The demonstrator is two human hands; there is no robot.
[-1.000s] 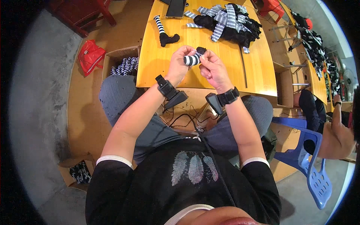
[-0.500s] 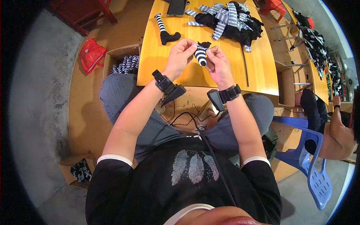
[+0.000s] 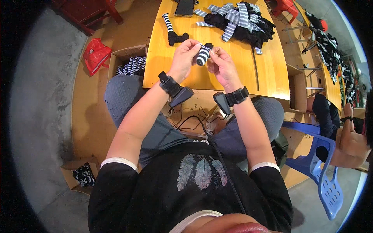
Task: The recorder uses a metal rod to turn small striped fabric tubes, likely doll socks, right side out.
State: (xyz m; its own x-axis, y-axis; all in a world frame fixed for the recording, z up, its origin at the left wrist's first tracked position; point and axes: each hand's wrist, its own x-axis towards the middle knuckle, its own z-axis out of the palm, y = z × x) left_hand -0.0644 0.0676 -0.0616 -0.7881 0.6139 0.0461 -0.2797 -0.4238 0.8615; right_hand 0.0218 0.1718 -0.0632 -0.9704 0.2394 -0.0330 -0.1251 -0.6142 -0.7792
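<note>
Between my two hands, above the yellow table, is a small black-and-white striped fabric piece [image 3: 202, 57] with a black end pointing away from me. My left hand [image 3: 186, 58] pinches its left side between thumb and fingers. On the other side, my right hand [image 3: 222, 64] is closed on its right edge. A finished-looking striped stuffed leg with a black foot [image 3: 171, 32] lies on the table just beyond my left hand. Farther off to the right is a heap of black pieces and grey-white striped strips [image 3: 241, 23].
The yellow table [image 3: 163, 72] has a phone [image 3: 185, 7] at its far edge and a dark thin rod [image 3: 255, 70] on the right. A cardboard box [image 3: 116, 58] of striped pieces stands at left. At right are a blue chair [image 3: 326, 174] and another person's arm [image 3: 351, 136].
The striped piece has tilted and turned slightly between my fingers, its rounded striped end moving left and a little away from me. Both hands stay on it.
</note>
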